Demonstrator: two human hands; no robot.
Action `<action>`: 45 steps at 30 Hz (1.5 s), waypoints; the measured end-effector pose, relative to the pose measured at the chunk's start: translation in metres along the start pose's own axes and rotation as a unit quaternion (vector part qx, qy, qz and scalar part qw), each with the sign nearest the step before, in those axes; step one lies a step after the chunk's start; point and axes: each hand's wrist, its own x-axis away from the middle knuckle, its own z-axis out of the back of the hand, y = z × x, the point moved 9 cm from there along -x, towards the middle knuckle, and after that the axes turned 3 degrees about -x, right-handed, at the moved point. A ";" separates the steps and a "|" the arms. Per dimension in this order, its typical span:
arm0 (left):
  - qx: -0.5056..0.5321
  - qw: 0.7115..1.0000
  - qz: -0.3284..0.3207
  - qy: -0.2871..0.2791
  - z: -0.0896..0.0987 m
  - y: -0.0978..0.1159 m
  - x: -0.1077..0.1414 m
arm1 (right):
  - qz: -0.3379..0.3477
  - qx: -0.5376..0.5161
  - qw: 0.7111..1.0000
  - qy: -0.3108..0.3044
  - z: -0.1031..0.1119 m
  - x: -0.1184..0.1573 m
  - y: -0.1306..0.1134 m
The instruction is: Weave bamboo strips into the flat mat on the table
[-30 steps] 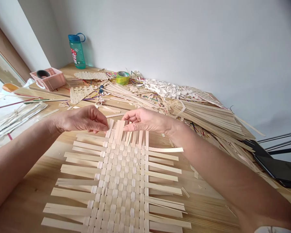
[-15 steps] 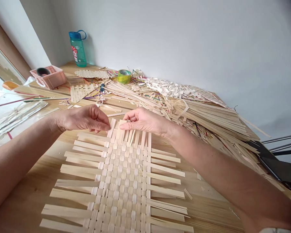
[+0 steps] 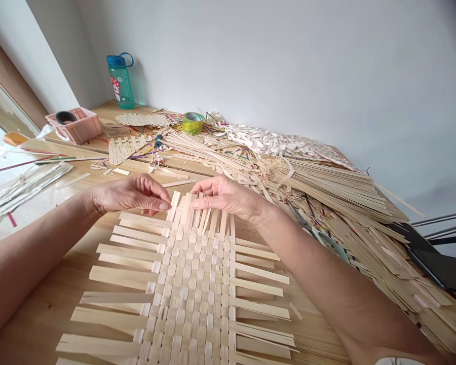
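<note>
A mat woven from pale wood strips (image 3: 190, 299) lies in front of me, loose strip ends sticking out on its left, right and far sides. At its far left corner my left hand (image 3: 142, 195) is closed, thumb and fingertips pinching the edge of an upright wood strip (image 3: 174, 207). Just to the right, my right hand (image 3: 226, 196) has its thumb pressed on the upright strip ends, with the index finger behind them. The strips it grips are partly covered by that thumb.
Scissors (image 3: 319, 235) lie beyond my right forearm among scraps. Farther back are a bundle of wood strips (image 3: 334, 187), a tape roll (image 3: 192, 123), a pink basket (image 3: 84, 126) and a teal bottle (image 3: 122, 86) by the wall. A dark phone-like slab (image 3: 437, 261) is at the right.
The view has shifted slightly, and the scissors now show beyond my right forearm. Both hands stay at the mat's far edge, pinching strip ends.
</note>
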 end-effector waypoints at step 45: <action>0.065 0.997 -0.022 0.024 0.007 -0.020 -0.006 | 0.027 -0.093 0.995 -0.014 -0.002 -0.001 0.009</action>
